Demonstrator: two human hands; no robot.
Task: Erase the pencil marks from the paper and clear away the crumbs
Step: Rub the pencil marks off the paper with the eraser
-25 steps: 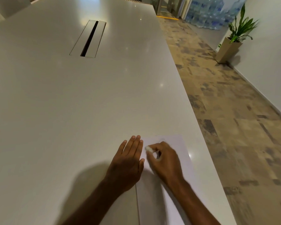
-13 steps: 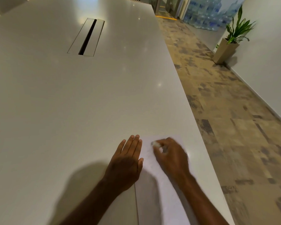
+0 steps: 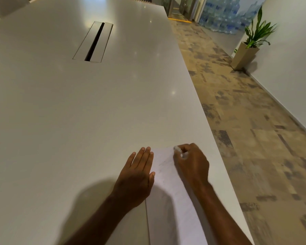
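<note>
The small white eraser was mostly hidden inside the curled right hand. Faint grey pencil marks on the white paper sheet were too blurred to read; its near end was cut off.

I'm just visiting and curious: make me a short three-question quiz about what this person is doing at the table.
1. True or false: the left hand lies flat with straight fingers at the paper's left edge.
2. What does the right hand grip? A) pencil B) white eraser C) cup
3. Fill in: the eraser is near the paper's ___ edge, the one away from the person.

Key: 1 true; 2 B; 3 far.
</note>
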